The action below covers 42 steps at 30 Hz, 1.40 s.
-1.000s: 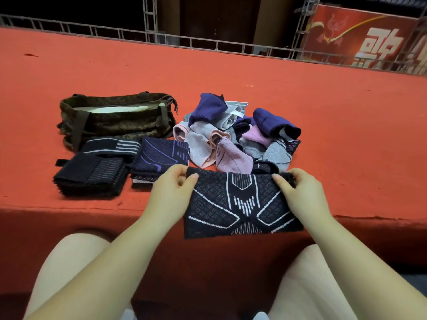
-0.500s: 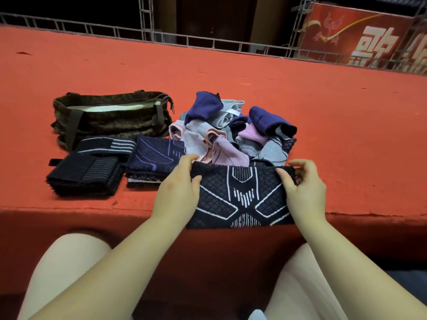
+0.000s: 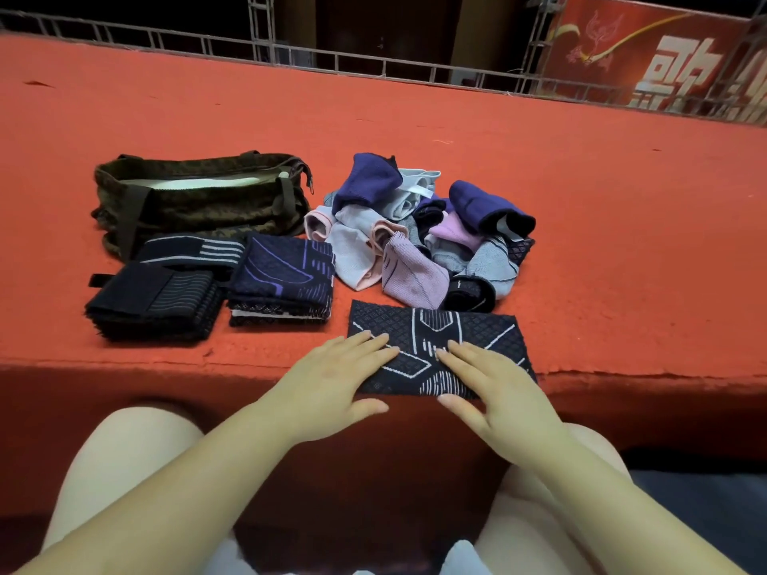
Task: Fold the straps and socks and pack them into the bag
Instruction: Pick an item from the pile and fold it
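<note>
A black strap with white line patterns (image 3: 465, 329) lies flat at the front edge of the red carpeted platform (image 3: 602, 251). My left hand (image 3: 332, 379) rests flat on its left end with straight fingers. My right hand (image 3: 494, 383) presses flat on its middle and right part. A loose pile of socks (image 3: 419, 238) in purple, grey, pink and lilac lies just behind it. An open camouflage bag (image 3: 195, 201) stands at the back left. In front of the bag lie folded straps: a black stack (image 3: 153, 300), a striped one (image 3: 195, 251) and a navy stack (image 3: 286, 280).
The platform's front edge (image 3: 622, 373) drops off just below the strap, toward my knees. A metal truss railing (image 3: 373, 68) runs along the far side, with a red banner (image 3: 647, 56) behind it at the right.
The strap was held up by its two upper corners at the platform edge. It now lies flat on the carpet, and both hands have let go and press on it with flat palms.
</note>
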Each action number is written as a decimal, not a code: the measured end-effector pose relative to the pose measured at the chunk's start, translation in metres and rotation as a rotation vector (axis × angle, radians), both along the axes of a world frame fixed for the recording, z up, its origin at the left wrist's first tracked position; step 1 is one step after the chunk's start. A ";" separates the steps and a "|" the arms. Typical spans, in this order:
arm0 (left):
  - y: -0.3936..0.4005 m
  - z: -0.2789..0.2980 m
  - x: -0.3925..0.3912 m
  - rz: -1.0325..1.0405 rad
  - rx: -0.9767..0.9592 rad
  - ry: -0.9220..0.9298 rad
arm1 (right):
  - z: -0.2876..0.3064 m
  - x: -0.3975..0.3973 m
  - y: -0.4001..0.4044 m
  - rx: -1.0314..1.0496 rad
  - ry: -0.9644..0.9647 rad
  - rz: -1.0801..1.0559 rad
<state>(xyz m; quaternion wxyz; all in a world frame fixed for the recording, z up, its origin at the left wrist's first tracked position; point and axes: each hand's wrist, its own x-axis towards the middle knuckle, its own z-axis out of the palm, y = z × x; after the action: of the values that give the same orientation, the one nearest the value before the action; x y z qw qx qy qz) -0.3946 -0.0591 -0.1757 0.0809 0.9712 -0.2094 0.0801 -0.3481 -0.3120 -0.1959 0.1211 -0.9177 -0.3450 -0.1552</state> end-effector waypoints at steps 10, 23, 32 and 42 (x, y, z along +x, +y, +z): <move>0.011 0.019 0.000 0.027 -0.325 -0.089 | 0.011 -0.015 0.020 0.202 0.038 -0.014; -0.005 0.063 0.006 0.102 -0.686 0.185 | 0.020 -0.056 0.045 1.146 0.430 -0.166; -0.054 0.050 0.038 -0.009 -0.909 0.312 | 0.043 -0.051 0.019 1.163 0.289 -0.220; -0.069 0.035 0.062 0.198 -0.507 0.214 | 0.026 -0.030 -0.006 0.893 0.357 -0.495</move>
<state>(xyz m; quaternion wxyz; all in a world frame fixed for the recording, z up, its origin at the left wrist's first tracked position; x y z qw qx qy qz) -0.3322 -0.1281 -0.1405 0.3344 0.9386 -0.0770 0.0343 -0.3780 -0.3178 -0.1695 0.5161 -0.8429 0.0068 -0.1521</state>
